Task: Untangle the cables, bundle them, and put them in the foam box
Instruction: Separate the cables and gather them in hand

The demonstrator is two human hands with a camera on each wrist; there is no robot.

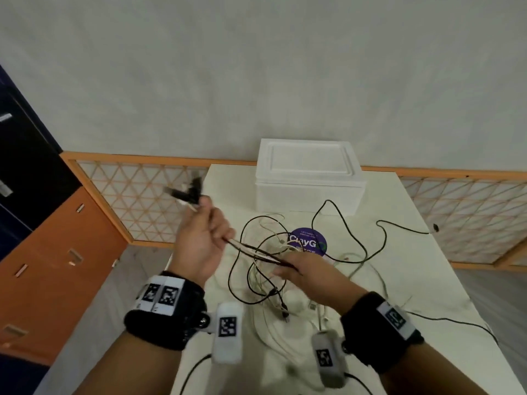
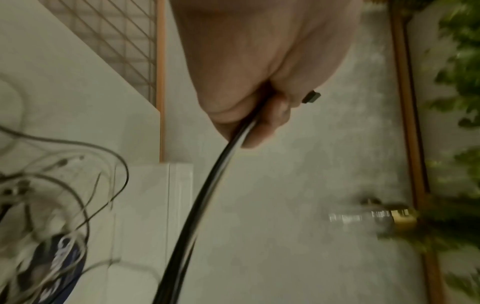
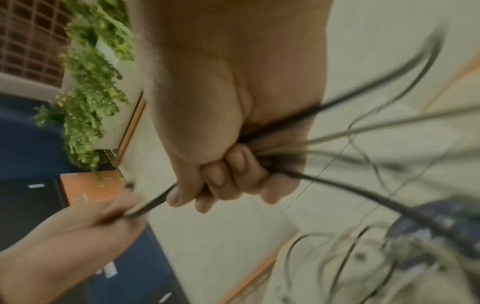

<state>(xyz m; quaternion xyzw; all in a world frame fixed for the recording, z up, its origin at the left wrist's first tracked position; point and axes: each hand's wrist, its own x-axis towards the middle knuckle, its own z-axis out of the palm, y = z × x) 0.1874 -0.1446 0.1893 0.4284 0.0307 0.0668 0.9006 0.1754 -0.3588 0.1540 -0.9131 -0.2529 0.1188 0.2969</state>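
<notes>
Both hands (image 1: pixel 199 246) (image 1: pixel 296 269) grip cables (image 1: pixel 256 253) above white table (image 1: pixel 427 275); foam box (image 1: pixel 308 178) behind.

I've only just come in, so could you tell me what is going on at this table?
A person is sorting a tangle of black and white cables on the white table. The left hand grips a gathered run of cables, plug ends sticking out above the fist, while the right hand grips the same run closer to the tangle. Most of the cables are still knotted loosely on the table. The foam box stands behind, lid on, nothing in it yet as far as shows.
</notes>
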